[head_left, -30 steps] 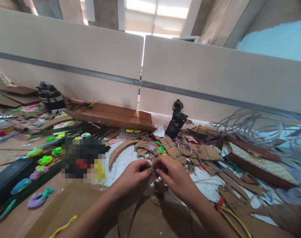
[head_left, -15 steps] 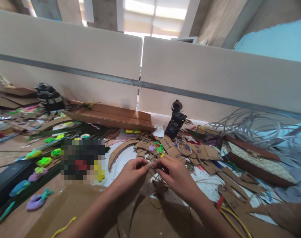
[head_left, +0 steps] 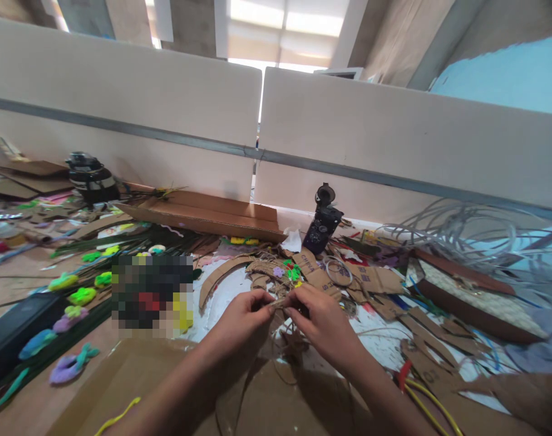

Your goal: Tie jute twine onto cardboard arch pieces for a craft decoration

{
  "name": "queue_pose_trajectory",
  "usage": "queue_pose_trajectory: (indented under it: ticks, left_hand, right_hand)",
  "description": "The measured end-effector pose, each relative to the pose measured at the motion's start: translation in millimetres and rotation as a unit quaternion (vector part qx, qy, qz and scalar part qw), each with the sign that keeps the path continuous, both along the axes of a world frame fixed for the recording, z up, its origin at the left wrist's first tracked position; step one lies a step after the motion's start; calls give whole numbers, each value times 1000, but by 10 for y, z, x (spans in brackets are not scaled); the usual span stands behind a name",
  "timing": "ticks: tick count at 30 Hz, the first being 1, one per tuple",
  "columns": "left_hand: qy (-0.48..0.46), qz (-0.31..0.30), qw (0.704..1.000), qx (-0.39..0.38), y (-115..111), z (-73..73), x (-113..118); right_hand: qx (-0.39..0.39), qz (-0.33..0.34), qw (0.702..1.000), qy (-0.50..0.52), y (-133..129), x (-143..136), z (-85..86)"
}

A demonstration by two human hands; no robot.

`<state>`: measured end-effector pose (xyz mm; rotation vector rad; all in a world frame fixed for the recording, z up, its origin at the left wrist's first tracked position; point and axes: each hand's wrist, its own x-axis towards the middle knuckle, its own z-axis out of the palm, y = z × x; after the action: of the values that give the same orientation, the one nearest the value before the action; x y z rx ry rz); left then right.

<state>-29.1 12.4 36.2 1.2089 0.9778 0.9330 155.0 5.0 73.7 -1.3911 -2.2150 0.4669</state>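
Note:
Both my hands meet over the middle of the work surface with their fingertips pinched close together. My left hand (head_left: 251, 312) and my right hand (head_left: 315, 312) grip a length of brown twine (head_left: 279, 303) between them. Loose twine hangs below the hands toward a small brown cardboard piece (head_left: 294, 344), partly in shadow. Just beyond my fingers lies a twine-wrapped curved band with a lilac flower (head_left: 278, 272) and a green flower (head_left: 292, 269) on it. To the left of that is a bare curved cardboard strip (head_left: 224, 275).
A dark open-lidded bottle (head_left: 324, 224) stands behind the hands. At right lie a white-and-brown handbag (head_left: 476, 293) and cardboard scraps (head_left: 434, 339). Fuzzy flowers (head_left: 82, 295) and a black case (head_left: 22, 333) are on the left. Another person's hand (head_left: 516, 390) shows at the lower right.
My hands stay almost in place, pinching the twine, with only a slight shift of the fingers. The rest of the scene looks the same.

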Motion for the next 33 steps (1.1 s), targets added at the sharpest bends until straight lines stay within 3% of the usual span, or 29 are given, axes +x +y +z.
queue_pose_trajectory:
  ticks: [6,13,19,25,33]
  left_hand:
    - [29,-26,999,7,-7,7,-29]
    - [124,-72,987,76,-8,80,-75]
    - [137,-82,985,71,-4,27,-67]
    - [78,-25,996,30,-8,-24,-45]
    - [101,11,992,70,115,94,-171]
  right_hand:
    - [-32,-4,999,25,8,-4,17]
    - [-70,21,997,19,27,55,27]
    - [-52,10,999,-11,15,5,-11]
    - [-41,29,999,2,-16,-9,6]
    - [-7,28,999,-27,64,131,13]
